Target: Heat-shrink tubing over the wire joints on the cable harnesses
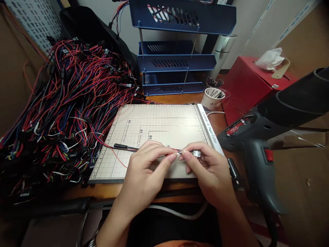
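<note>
Head view: the left hand (146, 168) pinched thin wires (178, 150) between thumb and forefinger, over the front half of the cutter board (115, 168). The right hand (209, 168) also pinched the wires, its thumb and forefinger pressed together just beside the left fingertips. A metallic connector (197, 154) at the wires' right end sat within the curl of the right fingers; whether they touched it could not be told. A black plug (120, 146) stuck out past the left hand, well inside the board's left edge.

The widest open stretch was the board's far half, its printed grid running from the hands to the back edge. Beyond that edge came a strip of desk (177, 99) and the blue rack (177, 63). On the left, a heap (77, 103) of wires pressed up to the board and spilled strands over its edge. On the right, room was tight: a cup (209, 101) stood near the far corner, a red box (241, 85) behind it, and a heat gun (257, 164) rose beyond the right wrist. In front, a narrow band of desk separated the board from the person's lap.
</note>
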Tool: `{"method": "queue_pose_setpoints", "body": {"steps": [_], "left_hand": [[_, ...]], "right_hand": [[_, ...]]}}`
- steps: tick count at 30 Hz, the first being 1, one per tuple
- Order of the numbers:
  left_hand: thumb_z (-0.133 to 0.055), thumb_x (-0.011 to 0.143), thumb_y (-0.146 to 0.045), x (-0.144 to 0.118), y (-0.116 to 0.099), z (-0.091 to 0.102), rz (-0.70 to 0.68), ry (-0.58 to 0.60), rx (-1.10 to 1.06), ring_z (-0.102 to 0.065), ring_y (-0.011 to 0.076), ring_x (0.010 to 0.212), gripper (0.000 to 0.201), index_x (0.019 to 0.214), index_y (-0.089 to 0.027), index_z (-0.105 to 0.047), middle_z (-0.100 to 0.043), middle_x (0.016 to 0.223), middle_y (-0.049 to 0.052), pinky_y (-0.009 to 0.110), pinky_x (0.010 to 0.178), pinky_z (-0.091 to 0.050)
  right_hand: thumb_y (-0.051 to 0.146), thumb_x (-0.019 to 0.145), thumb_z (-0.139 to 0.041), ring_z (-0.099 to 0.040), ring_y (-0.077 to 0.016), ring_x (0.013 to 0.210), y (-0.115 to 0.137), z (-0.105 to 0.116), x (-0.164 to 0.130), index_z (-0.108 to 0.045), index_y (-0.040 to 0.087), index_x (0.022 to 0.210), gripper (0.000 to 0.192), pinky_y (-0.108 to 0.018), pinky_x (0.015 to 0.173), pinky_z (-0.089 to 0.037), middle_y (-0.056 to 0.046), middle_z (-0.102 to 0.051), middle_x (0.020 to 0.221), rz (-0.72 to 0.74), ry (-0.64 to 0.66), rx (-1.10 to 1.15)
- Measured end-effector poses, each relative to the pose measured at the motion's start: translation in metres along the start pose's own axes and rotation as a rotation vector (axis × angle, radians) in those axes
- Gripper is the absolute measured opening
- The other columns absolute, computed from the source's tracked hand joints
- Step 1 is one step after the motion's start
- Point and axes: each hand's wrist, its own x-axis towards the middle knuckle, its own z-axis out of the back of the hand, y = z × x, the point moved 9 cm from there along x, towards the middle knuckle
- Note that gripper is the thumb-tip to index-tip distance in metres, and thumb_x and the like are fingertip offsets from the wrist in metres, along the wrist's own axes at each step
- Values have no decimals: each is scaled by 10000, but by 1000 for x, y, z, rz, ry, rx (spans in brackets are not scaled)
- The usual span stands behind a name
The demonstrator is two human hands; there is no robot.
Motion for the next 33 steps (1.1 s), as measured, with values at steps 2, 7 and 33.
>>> {"method": "queue_pose_setpoints", "body": {"steps": [2,7,33], "left_hand": [[-707,973,-123,0,1,0,2,0,6,-695,102,885,116,952,-210,-780,-779,906,-16,197,817,-531],[-702,981,-134,-1,1,0,5,-1,23,-689,104,877,112,952,-214,-774,-773,900,-19,205,810,-525],[-730,930,-36,0,-24,0,-232,-3,252,-677,136,921,154,1015,-157,-774,-804,935,22,254,950,-540]], "right_hand": [[320,1020,-676,-546,-83,578,-2,0,-1,-722,238,940,123,-182,525,-433,34,-702,789,-12,-16,-2],[317,1017,-684,-551,-83,573,-2,0,-2,-729,238,941,118,-183,512,-433,31,-718,797,0,-13,0],[322,1005,-683,-566,-114,586,-4,0,-3,-702,199,924,148,-217,516,-451,-6,-669,761,-22,1,-6]]}}
